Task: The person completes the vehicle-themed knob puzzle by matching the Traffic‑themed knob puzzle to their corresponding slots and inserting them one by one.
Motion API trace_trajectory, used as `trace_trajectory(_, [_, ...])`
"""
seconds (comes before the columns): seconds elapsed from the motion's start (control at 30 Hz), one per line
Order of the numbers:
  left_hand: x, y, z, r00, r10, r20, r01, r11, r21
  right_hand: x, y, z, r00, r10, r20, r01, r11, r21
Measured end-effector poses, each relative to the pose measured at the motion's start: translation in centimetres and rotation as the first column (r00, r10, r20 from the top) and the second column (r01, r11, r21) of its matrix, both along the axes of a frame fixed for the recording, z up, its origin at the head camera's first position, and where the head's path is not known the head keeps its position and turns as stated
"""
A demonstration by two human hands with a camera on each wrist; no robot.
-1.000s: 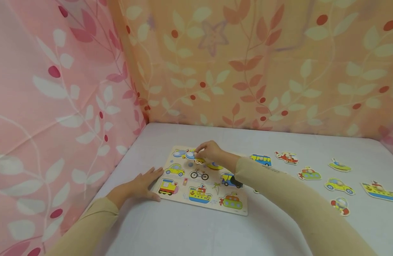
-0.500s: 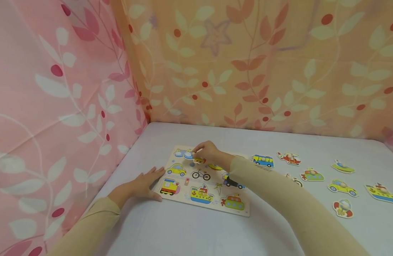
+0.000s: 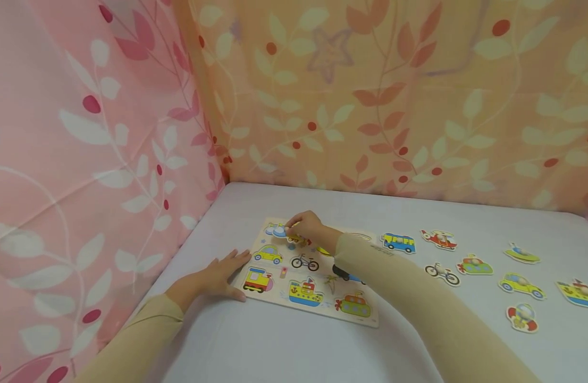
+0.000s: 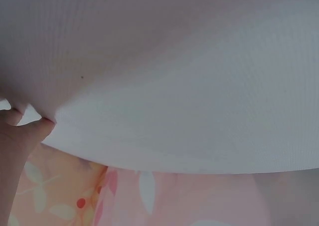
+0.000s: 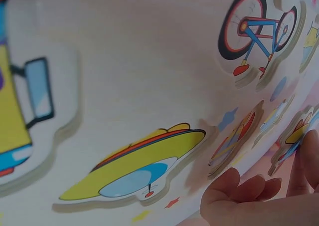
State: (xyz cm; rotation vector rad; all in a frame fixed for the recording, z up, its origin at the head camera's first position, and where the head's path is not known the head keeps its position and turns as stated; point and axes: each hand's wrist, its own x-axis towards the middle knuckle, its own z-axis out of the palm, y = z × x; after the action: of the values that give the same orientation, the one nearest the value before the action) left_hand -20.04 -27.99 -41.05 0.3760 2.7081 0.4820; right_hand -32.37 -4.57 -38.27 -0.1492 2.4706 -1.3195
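Right hand (image 3: pixel 307 226) pinches a piece (image 3: pixel 279 231) over the board's (image 3: pixel 285 259) far-left corner; fingers hide part of it, right wrist view crops it. Can't tell if it's seated. Right sleeve (image 3: pixel 418 298) blocks the board's right side. Left hand (image 3: pixel 223 274) flat, fingers apart, at the board's left edge; left wrist view gets only fingertips. Tabletop (image 3: pixel 275 351) runs on before and behind the board; pink curtain (image 3: pixel 107 186) bounds the left. Bus (image 3: pixel 398 243) nearest right, more pieces beyond; boat (image 3: pixel 581 294) cut off by frame.
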Motion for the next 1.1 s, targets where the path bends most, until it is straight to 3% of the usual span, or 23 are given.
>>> trace_trajectory(0.87, [-0.2, -0.3, 0.0, 1.000, -0.007, 0.004, 0.007, 1.000, 0.025, -2.9, -2.9, -2.2, 0.997, -0.066, 0.043, 0.065, 0.997, 0.030])
trace_trajectory(1.1, [-0.1, -0.1, 0.1, 1.000, 0.015, 0.011, -0.015, 0.999, 0.034, -2.9, -3.5, -2.1, 0.997, -0.062, 0.054, 0.059, 0.997, 0.055])
